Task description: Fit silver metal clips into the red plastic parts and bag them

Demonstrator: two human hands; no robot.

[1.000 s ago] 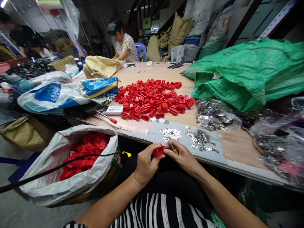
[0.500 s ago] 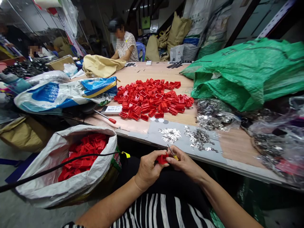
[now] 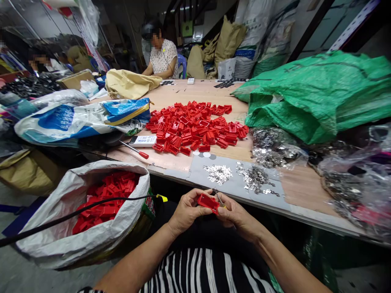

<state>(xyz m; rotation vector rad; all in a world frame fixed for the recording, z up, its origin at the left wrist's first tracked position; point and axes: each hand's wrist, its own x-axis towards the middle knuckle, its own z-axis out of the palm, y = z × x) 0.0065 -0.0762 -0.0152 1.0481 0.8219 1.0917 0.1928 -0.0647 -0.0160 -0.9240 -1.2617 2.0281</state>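
On my head-camera feed, the left hand (image 3: 187,209) pinches a red plastic piece (image 3: 207,203), on the near side of the grey mat (image 3: 197,171); the right hand (image 3: 235,212) grips a yellow-handled tool (image 3: 219,198) beside that piece. Silver plates (image 3: 220,174) lie on the mat, red parts (image 3: 195,126) beyond it.

The part (image 3: 208,202) is red, the shirt (image 3: 198,270) black-and-white striped.

Loose lie two metal piles (image 3: 219,174), one red heap (image 3: 195,127).
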